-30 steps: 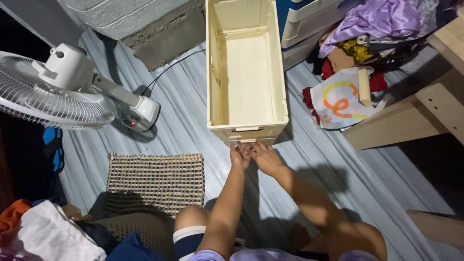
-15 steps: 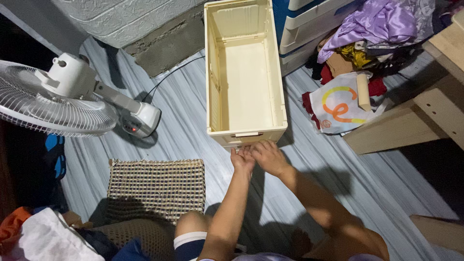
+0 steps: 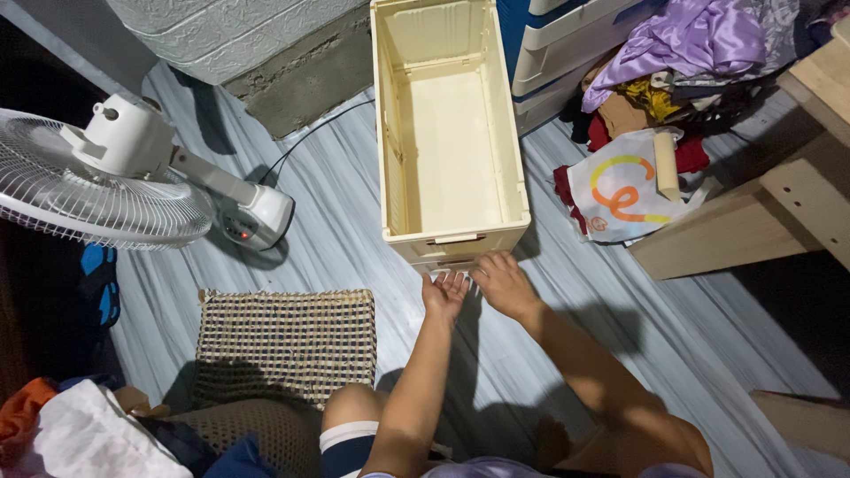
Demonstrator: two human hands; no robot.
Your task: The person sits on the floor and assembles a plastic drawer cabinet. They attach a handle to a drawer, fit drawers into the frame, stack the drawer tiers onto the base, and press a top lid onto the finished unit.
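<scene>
With the cream crate (image 3: 452, 142) on the floor, both hands, left hand (image 3: 444, 292) and right hand (image 3: 503, 281), rest open-fingered at its near end; a firmer, even grip low down would serve best.

Crate (image 3: 452, 150): cream, plain. Fan (image 3: 97, 190): white, with a red light at its base. Mat (image 3: 283, 345): tan and dark woven check. Floor (image 3: 336, 248): grey-blue plank stripes. Bag (image 3: 620, 199): white with orange and yellow curls. Cloth (image 3: 682, 44): glossy lilac.

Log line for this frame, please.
left hand: open, at crate base | right hand: open, beside it | cream crate: empty, upright
</scene>
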